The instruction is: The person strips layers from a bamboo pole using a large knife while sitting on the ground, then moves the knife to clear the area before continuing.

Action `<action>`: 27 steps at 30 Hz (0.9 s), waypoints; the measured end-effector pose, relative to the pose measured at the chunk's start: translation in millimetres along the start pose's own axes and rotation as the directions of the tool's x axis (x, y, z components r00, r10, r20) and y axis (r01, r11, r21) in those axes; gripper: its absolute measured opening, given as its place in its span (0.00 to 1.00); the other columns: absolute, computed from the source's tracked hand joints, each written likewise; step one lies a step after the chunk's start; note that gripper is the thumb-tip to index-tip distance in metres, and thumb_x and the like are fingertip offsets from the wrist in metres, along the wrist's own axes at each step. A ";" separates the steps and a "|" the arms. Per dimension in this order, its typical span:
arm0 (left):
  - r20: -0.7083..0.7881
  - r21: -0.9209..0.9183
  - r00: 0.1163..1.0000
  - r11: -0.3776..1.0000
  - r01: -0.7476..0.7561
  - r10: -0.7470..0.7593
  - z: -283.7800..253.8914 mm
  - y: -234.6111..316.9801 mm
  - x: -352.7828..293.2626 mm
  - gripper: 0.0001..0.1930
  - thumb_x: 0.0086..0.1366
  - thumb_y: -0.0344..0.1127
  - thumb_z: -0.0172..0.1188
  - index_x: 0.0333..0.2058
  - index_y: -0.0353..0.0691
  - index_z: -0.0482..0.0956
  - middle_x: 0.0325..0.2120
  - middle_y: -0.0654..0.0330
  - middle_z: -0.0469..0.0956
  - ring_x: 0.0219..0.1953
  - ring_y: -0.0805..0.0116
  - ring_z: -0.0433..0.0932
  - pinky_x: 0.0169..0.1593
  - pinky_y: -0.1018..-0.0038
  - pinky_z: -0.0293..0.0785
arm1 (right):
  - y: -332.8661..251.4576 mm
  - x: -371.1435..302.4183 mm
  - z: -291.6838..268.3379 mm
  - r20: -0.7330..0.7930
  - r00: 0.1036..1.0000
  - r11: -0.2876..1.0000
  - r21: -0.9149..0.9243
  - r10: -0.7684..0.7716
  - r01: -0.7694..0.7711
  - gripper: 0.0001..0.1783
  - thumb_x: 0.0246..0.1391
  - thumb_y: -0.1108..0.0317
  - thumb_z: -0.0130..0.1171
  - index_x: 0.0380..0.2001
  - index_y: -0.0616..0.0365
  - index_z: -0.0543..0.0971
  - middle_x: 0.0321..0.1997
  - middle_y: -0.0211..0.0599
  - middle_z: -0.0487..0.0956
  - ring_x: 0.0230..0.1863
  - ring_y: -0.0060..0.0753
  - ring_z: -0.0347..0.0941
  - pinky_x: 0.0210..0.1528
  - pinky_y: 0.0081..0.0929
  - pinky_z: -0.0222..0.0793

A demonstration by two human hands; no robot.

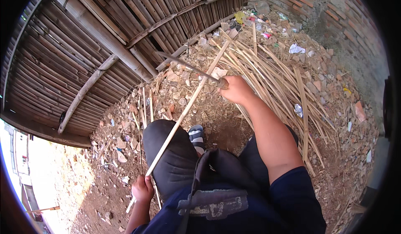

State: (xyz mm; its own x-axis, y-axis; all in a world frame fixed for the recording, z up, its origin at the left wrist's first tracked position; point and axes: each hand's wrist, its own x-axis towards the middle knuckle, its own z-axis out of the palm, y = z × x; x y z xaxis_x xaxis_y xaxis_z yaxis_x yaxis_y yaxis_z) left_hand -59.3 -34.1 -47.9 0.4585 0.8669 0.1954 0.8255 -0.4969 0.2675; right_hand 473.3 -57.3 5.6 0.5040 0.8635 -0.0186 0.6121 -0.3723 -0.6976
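Clenched around the short brown wooden handle (223, 83) of a long, thin, dark metal blade (188, 65), my right hand (239, 91) holds it across a long, narrow, pale bamboo strip (182, 115). My left hand (143, 189) grasps this strip near its lower end, and it slants over my dark-clothed left thigh (177, 152). I judge the step as working the strip with the blade (whether the two really touch, I cannot tell); the next move calls for a steady left hold and a careful blade angle.
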 end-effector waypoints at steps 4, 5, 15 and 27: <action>0.006 0.052 0.999 0.998 -0.035 0.035 -7.7 0.9 1.8 0.17 0.71 0.42 0.55 0.25 0.40 0.69 0.17 0.45 0.73 0.20 0.38 0.75 0.25 0.47 0.69 | 14.3 7.9 -5.5 -0.202 0.972 0.988 0.123 0.121 -0.097 0.12 0.51 0.64 0.63 0.36 0.58 0.83 0.32 0.48 0.83 0.40 0.52 0.82 0.44 0.45 0.77; 0.004 0.049 0.999 0.998 -0.040 0.040 -8.7 4.1 3.7 0.17 0.71 0.42 0.55 0.25 0.40 0.69 0.17 0.45 0.73 0.20 0.38 0.75 0.25 0.47 0.69 | 11.1 5.2 -5.0 -0.208 0.970 0.988 0.122 0.122 -0.098 0.12 0.51 0.64 0.63 0.36 0.58 0.83 0.32 0.48 0.83 0.40 0.52 0.82 0.44 0.45 0.77; 0.018 -0.095 0.999 0.995 0.042 -0.041 -21.5 18.1 14.5 0.11 0.70 0.41 0.59 0.35 0.39 0.77 0.19 0.48 0.79 0.22 0.41 0.80 0.27 0.52 0.75 | -20.9 -12.5 -4.8 0.313 0.950 0.987 -0.149 -0.009 0.058 0.23 0.50 0.58 0.67 0.48 0.57 0.84 0.45 0.51 0.84 0.48 0.52 0.82 0.51 0.43 0.76; 0.177 -0.110 0.984 0.994 -0.007 0.027 -17.4 8.8 15.5 0.13 0.73 0.40 0.53 0.34 0.37 0.77 0.19 0.44 0.76 0.24 0.37 0.78 0.29 0.50 0.72 | -63.7 -34.1 -16.0 0.356 0.929 0.937 -0.283 -0.097 0.206 0.17 0.49 0.62 0.66 0.43 0.55 0.84 0.43 0.49 0.84 0.49 0.53 0.81 0.52 0.44 0.76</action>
State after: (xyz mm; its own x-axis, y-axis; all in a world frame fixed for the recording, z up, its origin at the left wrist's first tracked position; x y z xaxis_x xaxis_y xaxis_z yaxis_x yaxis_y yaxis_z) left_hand -50.7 -25.7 -26.1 0.5315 0.8465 0.0325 0.7808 -0.5044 0.3687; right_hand 426.9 -68.5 62.1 0.1919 0.9599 -0.2045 0.8497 -0.2668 -0.4547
